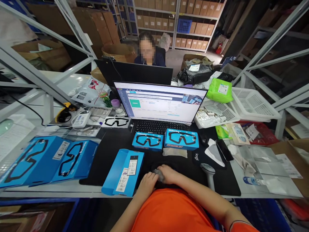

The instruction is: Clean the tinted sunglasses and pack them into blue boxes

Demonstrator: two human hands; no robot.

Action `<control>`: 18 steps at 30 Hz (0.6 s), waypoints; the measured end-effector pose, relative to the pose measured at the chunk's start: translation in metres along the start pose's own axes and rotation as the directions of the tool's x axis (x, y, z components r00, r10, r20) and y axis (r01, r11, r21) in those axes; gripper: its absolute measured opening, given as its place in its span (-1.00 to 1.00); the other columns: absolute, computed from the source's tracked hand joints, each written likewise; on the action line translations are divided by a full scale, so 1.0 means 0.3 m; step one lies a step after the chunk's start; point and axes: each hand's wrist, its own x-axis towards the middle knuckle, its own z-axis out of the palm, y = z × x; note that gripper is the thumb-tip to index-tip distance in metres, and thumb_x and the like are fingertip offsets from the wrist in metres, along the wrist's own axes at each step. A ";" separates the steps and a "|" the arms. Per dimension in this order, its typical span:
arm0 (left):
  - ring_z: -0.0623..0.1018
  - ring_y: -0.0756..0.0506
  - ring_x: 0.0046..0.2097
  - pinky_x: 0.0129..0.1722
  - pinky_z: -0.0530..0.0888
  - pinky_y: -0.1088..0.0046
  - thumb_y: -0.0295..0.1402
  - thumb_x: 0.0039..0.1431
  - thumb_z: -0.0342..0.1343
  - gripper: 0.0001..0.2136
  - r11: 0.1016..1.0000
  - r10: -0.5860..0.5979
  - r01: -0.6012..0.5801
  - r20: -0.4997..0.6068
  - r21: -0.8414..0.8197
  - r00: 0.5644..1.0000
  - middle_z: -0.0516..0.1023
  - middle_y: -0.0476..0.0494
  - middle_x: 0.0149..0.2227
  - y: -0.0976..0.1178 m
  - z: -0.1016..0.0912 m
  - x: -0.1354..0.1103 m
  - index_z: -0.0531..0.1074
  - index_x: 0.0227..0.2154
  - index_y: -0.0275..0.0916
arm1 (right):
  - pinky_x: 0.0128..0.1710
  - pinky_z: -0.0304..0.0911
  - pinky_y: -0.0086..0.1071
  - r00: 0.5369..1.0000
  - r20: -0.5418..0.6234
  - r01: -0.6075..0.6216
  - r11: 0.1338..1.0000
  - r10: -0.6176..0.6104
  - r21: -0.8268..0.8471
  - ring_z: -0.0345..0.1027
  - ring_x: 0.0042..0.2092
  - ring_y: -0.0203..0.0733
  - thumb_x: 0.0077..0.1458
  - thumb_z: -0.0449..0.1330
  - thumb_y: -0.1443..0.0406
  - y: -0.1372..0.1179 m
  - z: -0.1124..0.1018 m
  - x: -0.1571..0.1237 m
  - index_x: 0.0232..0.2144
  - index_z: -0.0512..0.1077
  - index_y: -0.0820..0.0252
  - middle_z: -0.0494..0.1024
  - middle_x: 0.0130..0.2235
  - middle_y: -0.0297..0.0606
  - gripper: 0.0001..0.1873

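My left hand [147, 183] and my right hand [169, 174] meet at the desk's front edge, fingers curled together round a small grey thing [159, 175] lying on a dark item I cannot make out. Left of them an opened blue goggle box [123, 172] lies with its barcode label up. Two closed blue goggle boxes [147, 140] [181, 138] sit just beyond, in front of the keyboard [159, 126]. A small clear packet [174, 152] lies between those boxes and my hands.
A monitor [159, 102] stands mid-desk, with a person seated behind it. Two large blue boxes [45, 161] lie at the left. A barcode scanner [209, 172], phone [224, 149], white baskets [253, 104], green pouch [219, 91] and papers crowd the right. Metal shelf struts flank both sides.
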 end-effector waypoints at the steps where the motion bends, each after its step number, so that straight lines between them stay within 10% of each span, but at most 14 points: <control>1: 0.49 -0.25 -0.02 -0.03 0.41 0.20 -0.54 -0.01 0.24 -0.65 1.000 -0.019 0.019 -0.003 0.003 1.000 0.54 -0.17 -0.09 0.002 -0.007 0.007 0.39 -0.13 -0.17 | 0.07 0.35 -0.29 0.998 0.021 0.053 0.997 -0.054 0.059 0.48 0.06 0.00 -0.09 0.42 0.37 0.023 -0.023 -0.012 0.12 0.45 0.13 0.57 0.08 -0.16 -0.34; 4: 0.48 -0.29 0.04 -0.01 0.42 0.16 -0.46 0.02 0.24 -0.65 0.998 -0.067 0.067 -0.025 -0.001 0.997 0.52 -0.25 -0.03 0.008 -0.026 0.022 0.39 -0.08 -0.22 | 0.16 0.27 -0.35 0.990 -0.061 0.136 0.956 -0.124 0.259 0.42 0.15 -0.07 -0.11 0.44 0.31 0.092 -0.071 -0.071 0.08 0.50 -0.03 0.56 0.13 -0.32 -0.37; 8: 0.48 -0.33 0.12 0.10 0.40 0.10 -0.45 0.02 0.27 -0.52 0.998 -0.058 0.057 -0.036 -0.037 0.998 0.51 -0.33 0.08 0.014 -0.038 0.034 0.38 0.06 -0.25 | 0.12 0.33 -0.28 0.967 -0.240 0.012 0.924 0.086 0.382 0.50 0.06 -0.05 0.05 0.30 0.33 0.184 -0.066 -0.181 -0.06 0.60 0.06 0.65 -0.01 -0.25 -0.64; 14: 0.53 -0.28 0.10 0.12 0.43 0.15 -0.40 0.00 0.33 -0.49 0.991 0.052 -0.056 -0.041 -0.123 0.998 0.56 -0.25 0.08 0.027 -0.069 0.047 0.43 0.07 -0.19 | 0.01 0.36 -0.10 0.670 -0.410 -0.404 0.768 0.618 0.498 0.53 -0.01 0.13 0.29 0.01 0.23 0.404 -0.063 -0.226 0.13 0.42 0.42 0.59 0.01 0.16 -0.52; 18: 0.56 -0.23 0.04 0.06 0.48 0.20 -0.29 0.21 0.16 -0.68 0.984 0.068 -0.084 -0.101 -0.157 0.993 0.59 -0.25 0.01 0.069 -0.115 0.072 0.47 0.02 -0.20 | -0.05 0.34 -0.23 0.610 -0.407 -0.437 0.717 0.680 0.543 0.53 -0.02 0.09 0.18 0.20 0.22 0.465 -0.069 -0.130 0.04 0.47 0.28 0.63 -0.03 0.05 -0.59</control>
